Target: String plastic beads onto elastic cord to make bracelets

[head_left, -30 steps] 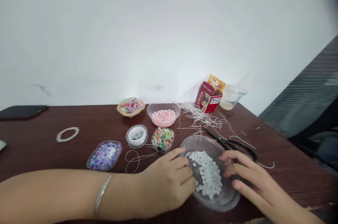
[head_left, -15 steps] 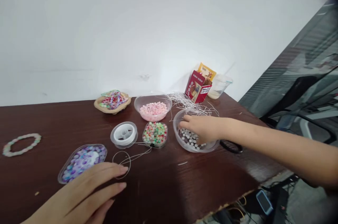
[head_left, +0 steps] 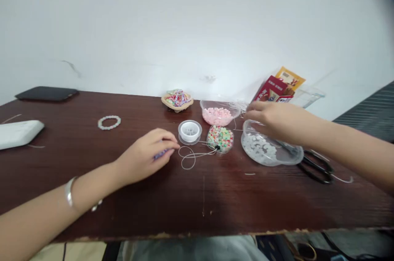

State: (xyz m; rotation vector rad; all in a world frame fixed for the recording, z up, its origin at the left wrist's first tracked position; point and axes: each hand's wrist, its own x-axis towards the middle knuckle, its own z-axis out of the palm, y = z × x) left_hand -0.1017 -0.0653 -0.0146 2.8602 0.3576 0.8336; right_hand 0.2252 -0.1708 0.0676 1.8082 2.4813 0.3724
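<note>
My left hand (head_left: pixel 150 152) is low over the table with its fingers bent and a little apart. A bit of purple beads (head_left: pixel 160 154) shows between the fingers; the rest of their tub is hidden beneath the hand. Its fingertips are beside a loop of clear cord (head_left: pixel 188 158), which runs to a black clip (head_left: pixel 217 147) at the tub of mixed beads (head_left: pixel 220 137). My right hand (head_left: pixel 269 117) is above the clear bowl (head_left: pixel 271 161) of white beads (head_left: pixel 260 149), fingers drawn together and blurred. Whatever they pinch is too small to make out.
A white spool (head_left: pixel 190 131), a bowl of pink beads (head_left: pixel 218 116) and a wooden dish (head_left: pixel 177 103) stand behind. Black-handled scissors (head_left: pixel 317 167) lie at right, a beaded bracelet (head_left: pixel 109 122) at left. A red box (head_left: pixel 272 88) leans by the wall.
My right hand has risen out of the white-bead bowl to above its rim. The left hand's fingers are more bent, over the purple tub. The view has swung left.
</note>
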